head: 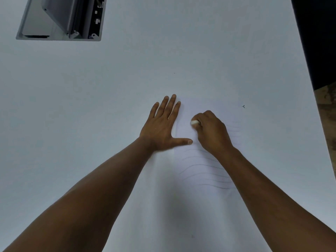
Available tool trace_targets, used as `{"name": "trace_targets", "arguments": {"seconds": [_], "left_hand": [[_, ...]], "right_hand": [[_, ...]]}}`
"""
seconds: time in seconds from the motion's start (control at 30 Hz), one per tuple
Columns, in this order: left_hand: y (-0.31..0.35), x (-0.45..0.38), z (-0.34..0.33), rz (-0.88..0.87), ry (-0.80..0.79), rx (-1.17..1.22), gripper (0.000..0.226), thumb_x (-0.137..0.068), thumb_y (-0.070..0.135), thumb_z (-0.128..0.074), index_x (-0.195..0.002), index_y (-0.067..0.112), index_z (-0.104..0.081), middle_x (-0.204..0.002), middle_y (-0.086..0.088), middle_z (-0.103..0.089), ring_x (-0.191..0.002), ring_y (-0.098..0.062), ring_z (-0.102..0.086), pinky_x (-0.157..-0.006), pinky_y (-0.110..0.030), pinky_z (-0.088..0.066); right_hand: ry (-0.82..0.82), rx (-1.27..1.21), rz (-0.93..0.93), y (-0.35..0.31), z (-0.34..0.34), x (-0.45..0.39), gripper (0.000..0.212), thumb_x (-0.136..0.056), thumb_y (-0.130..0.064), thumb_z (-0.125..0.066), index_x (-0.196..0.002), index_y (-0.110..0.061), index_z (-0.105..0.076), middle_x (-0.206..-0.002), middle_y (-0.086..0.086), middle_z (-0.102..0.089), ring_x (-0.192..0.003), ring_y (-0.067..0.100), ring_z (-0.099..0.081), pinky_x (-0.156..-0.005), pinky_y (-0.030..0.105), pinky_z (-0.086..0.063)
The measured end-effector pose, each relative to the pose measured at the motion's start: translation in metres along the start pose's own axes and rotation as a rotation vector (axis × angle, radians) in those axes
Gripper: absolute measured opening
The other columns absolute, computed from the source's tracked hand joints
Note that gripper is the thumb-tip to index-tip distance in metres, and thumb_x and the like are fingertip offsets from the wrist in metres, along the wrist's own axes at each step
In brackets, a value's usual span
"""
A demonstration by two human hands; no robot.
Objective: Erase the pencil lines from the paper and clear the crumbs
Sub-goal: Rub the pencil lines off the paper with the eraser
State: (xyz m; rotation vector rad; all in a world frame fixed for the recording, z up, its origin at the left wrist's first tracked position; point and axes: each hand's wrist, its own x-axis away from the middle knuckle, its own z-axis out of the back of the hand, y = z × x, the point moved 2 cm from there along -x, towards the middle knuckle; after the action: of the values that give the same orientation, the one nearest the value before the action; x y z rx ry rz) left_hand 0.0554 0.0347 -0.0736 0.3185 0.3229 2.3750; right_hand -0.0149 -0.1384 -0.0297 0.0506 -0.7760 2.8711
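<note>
A white sheet of paper (203, 106) lies on the white table, hard to tell from it. Faint wavy pencil lines (201, 168) cross its near half, and a few more show at its right edge (233, 128). My left hand (161, 128) lies flat with spread fingers on the paper's left edge, thumb pointing right. My right hand (212, 131) is closed around a small white eraser (194, 123), whose tip presses on the paper's upper part. No crumbs are visible.
A grey recessed socket box (60, 20) with an open lid sits in the table (72, 106) at the far left. The table's right edge (309, 88) runs diagonally, with a dark area and floor beyond. A tiny dark mark (243, 106) lies right of the paper.
</note>
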Motion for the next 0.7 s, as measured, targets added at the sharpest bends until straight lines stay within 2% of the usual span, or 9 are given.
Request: {"name": "trace_targets", "arguments": {"seconds": [0.13, 0.23, 0.43, 0.6, 0.7], "left_hand": [[0.001, 0.000, 0.000, -0.069, -0.030, -0.052, 0.124, -0.077, 0.099, -0.031, -0.165, 0.020, 0.006, -0.173, 0.004, 0.015, -0.157, -0.022, 0.022, -0.127, -0.057, 0.003], [0.000, -0.001, -0.001, -0.071, -0.039, -0.071, 0.126, -0.076, 0.100, -0.032, -0.166, 0.019, 0.001, -0.174, 0.004, 0.010, -0.158, -0.022, 0.020, -0.127, -0.058, 0.005], [-0.001, -0.002, -0.002, -0.050, -0.038, -0.065, 0.129, -0.074, 0.102, -0.032, -0.166, 0.016, -0.003, -0.174, 0.002, 0.007, -0.159, -0.020, 0.017, -0.127, -0.054, 0.006], [0.000, 0.000, -0.002, -0.054, -0.046, -0.102, 0.127, -0.074, 0.099, -0.022, -0.166, 0.013, -0.002, -0.174, 0.000, 0.009, -0.159, -0.022, 0.016, -0.127, -0.055, 0.004], [0.000, -0.001, -0.002, -0.049, -0.049, -0.071, 0.130, -0.072, 0.102, -0.024, -0.165, 0.015, -0.001, -0.174, 0.002, 0.010, -0.158, -0.021, 0.018, -0.127, -0.055, 0.007]], "right_hand": [[-0.022, -0.039, 0.007, -0.001, 0.000, -0.009, 0.012, -0.096, -0.022, -0.061, -0.103, -0.016, -0.069, -0.095, 0.001, -0.062, -0.082, 0.018, -0.061, -0.074, 0.033, -0.052], [-0.005, -0.012, 0.032, -0.010, 0.000, -0.027, 0.019, -0.096, -0.029, -0.062, -0.103, -0.014, -0.071, -0.092, 0.004, -0.065, -0.080, 0.020, -0.061, -0.073, 0.034, -0.051], [-0.057, 0.105, 0.064, -0.024, -0.010, -0.028, 0.012, -0.095, -0.022, -0.061, -0.096, -0.018, -0.072, -0.087, 0.002, -0.058, -0.078, 0.020, -0.057, -0.065, 0.035, -0.051], [-0.220, 0.139, 0.165, -0.027, -0.010, 0.021, 0.013, -0.089, -0.012, -0.064, -0.096, -0.019, -0.073, -0.091, -0.001, -0.059, -0.083, 0.020, -0.057, -0.062, 0.029, -0.047], [-0.159, 0.150, 0.110, -0.019, -0.006, -0.003, 0.011, -0.091, -0.019, -0.064, -0.100, -0.022, -0.071, -0.095, -0.001, -0.059, -0.084, 0.020, -0.058, -0.066, 0.033, -0.051]]}}
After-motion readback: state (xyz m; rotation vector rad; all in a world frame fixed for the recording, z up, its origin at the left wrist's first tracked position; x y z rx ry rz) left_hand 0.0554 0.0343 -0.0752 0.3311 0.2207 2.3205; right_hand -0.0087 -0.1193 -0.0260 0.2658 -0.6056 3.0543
